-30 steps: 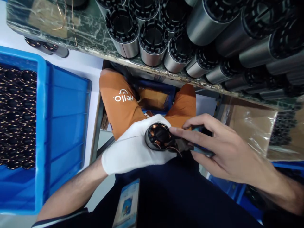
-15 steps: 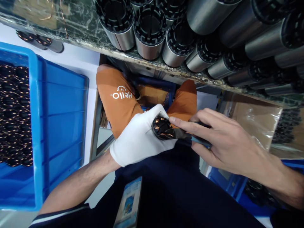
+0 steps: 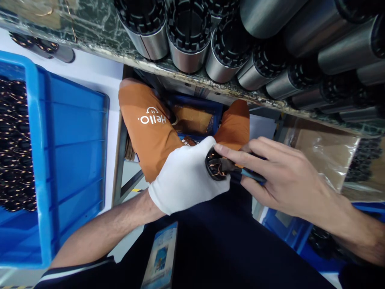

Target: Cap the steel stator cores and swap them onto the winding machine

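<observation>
My left hand [image 3: 186, 176], in a white glove, is wrapped round a small round stator [image 3: 215, 166] with copper windings, held over my lap. My right hand [image 3: 276, 176] is bare and grips a blue-handled tool [image 3: 251, 176] whose dark tip is pressed into the open end of the stator. The forefinger of that hand lies stretched along the tool and touches the stator's rim. Most of the stator's body is hidden inside the glove.
A blue crate [image 3: 75, 132] stands at the left, beside another crate full of dark wound coils [image 3: 15, 144]. Several steel cylinders [image 3: 186, 40] lie on a shelf above. Orange trousers [image 3: 150, 124] and a badge [image 3: 159, 257] show below.
My left hand has turned the stator, so less of its copper-wound face shows. Both hands have shifted slightly right and up, and the tool stays in the stator's end.
</observation>
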The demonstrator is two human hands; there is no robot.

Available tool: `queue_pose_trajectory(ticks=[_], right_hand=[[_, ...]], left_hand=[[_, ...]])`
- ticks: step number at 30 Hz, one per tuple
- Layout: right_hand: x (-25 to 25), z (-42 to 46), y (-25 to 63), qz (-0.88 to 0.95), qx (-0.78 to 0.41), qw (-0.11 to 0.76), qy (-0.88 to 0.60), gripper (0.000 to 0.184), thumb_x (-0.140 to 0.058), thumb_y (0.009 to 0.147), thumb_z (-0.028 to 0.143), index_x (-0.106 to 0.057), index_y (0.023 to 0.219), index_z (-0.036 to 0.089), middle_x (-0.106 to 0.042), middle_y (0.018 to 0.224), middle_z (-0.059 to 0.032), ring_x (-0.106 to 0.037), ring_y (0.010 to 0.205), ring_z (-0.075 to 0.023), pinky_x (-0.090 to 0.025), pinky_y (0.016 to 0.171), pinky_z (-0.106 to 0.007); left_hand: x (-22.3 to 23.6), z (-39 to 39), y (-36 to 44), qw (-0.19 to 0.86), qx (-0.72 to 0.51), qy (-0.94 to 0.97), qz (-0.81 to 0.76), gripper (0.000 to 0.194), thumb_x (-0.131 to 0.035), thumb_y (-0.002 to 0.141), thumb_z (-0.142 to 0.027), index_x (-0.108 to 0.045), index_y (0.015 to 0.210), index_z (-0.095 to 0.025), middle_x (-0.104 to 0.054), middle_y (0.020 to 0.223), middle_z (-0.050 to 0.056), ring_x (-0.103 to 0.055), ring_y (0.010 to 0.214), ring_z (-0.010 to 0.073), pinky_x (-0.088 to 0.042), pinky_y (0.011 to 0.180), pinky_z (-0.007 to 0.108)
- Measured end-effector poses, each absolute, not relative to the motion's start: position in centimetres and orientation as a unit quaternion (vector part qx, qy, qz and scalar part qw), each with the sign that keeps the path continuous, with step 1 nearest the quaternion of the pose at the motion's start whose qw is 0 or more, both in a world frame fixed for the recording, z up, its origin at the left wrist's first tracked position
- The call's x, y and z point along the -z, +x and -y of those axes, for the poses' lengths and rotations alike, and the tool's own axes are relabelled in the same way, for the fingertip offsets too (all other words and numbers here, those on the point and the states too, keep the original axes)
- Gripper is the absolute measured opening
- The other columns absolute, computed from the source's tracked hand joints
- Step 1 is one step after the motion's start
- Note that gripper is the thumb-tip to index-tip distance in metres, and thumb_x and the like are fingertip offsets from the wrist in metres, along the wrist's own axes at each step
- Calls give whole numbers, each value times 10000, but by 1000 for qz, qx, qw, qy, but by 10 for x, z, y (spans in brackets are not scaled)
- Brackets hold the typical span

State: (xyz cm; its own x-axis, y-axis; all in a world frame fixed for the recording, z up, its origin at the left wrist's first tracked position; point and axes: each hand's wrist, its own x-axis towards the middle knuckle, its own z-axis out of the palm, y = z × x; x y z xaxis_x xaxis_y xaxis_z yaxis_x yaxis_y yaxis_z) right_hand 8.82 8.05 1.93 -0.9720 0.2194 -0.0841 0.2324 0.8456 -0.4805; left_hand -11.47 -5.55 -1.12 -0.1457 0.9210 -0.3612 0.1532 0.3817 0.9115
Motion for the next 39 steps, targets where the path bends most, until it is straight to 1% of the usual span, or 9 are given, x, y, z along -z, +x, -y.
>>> queue_pose_trajectory(ticks=[5,12,15,18,20,23,28,35,39], right_hand=[[-16,-85,91,-925,347,66,142,644,-648,1059,162,-661,1693,273,-871,1114,-26,-829,831,-215,-673,768,-345],[10,-77,84,-845,503,5,185,796,-1010,915,371,-687,1635,268,-767,1599,-77,-776,1441,-306,-615,1279,-412],[22,-68,74,-810,552,-39,192,729,-1050,860,351,-743,1518,277,-841,1425,-52,-839,1251,-266,-667,1147,-374],[31,-71,68,-713,667,-8,215,536,-1013,890,331,-796,1374,248,-822,962,30,-734,724,-149,-621,721,-259],[38,-75,63,-587,780,50,210,462,-967,957,427,-808,1328,202,-774,898,20,-652,669,-130,-547,643,-240],[47,-70,49,-432,873,134,182,454,-942,976,541,-820,1193,161,-756,951,-16,-650,765,-142,-547,706,-241],[50,-33,8,-391,891,174,153,441,-903,1022,594,-762,1083,181,-643,846,27,-520,715,-110,-422,637,-217],[47,-20,-14,-519,799,218,210,555,-674,1151,675,-713,1483,233,-808,1067,-88,-717,983,-232,-563,832,-316],[70,-19,0,-584,706,230,329,723,-663,1068,826,-791,1482,248,-805,982,-89,-702,844,-249,-616,798,-367]], left_hand=[[19,59,-116,522,-342,417,-661,301,-894,790,-250,-623,922,-254,-770,881,25,-761,836,255,-622,818,395],[45,66,-115,796,-436,127,-401,220,-911,886,-352,-777,927,-182,-760,861,27,-679,798,183,-574,798,329],[52,76,-112,801,-476,74,-356,328,-834,985,-502,-783,901,-190,-770,886,74,-723,835,220,-608,819,363],[49,97,-124,676,-518,207,-482,469,-746,1052,-624,-722,1353,-265,-806,1240,122,-793,1140,308,-662,1003,480],[41,113,-141,484,-486,427,-589,607,-845,996,-582,-633,1495,-308,-740,1468,146,-729,1353,358,-596,1179,583],[23,132,-168,206,-324,707,-593,481,-923,950,-323,-723,1387,-343,-743,1525,113,-701,1376,368,-474,1287,646],[-5,152,-207,204,-249,765,-558,110,-693,1139,-281,-796,1165,-309,-810,1467,38,-730,1316,269,-540,1221,484],[-28,222,-318,-21,-331,564,-756,243,-969,957,-282,-739,1018,-231,-799,1373,97,-781,1260,270,-648,1043,456],[-10,266,-391,-175,-310,479,-803,356,-1070,835,-327,-760,996,-259,-813,1393,22,-805,1270,271,-662,1043,469]])
